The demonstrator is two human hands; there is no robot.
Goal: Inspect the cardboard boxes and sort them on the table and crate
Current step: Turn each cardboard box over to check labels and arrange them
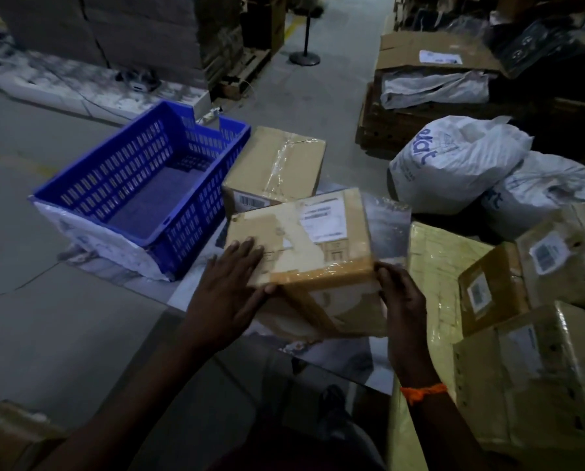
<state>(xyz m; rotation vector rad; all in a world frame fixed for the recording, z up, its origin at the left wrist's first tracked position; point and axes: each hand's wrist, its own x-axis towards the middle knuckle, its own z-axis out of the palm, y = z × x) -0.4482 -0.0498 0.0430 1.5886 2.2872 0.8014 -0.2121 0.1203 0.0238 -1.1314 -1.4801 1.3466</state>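
1. the taped cardboard box (318, 239) is mid-frame over the counter (386, 212), just right of the blue crate (141, 185). it looks stiff and fairly light with slick tape, so opposite edges seem the safest hold.
2. the left hand (229, 294) lies flat on its top, fingers straight; the right hand (403, 300) curls round the near right corner.

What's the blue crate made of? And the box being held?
Blue crate: probably hard plastic, smooth and slightly glossy, with moulded slots all over its walls. Held box: brown cardboard, dull finish, sealed with shiny brown tape and carrying a white paper label.
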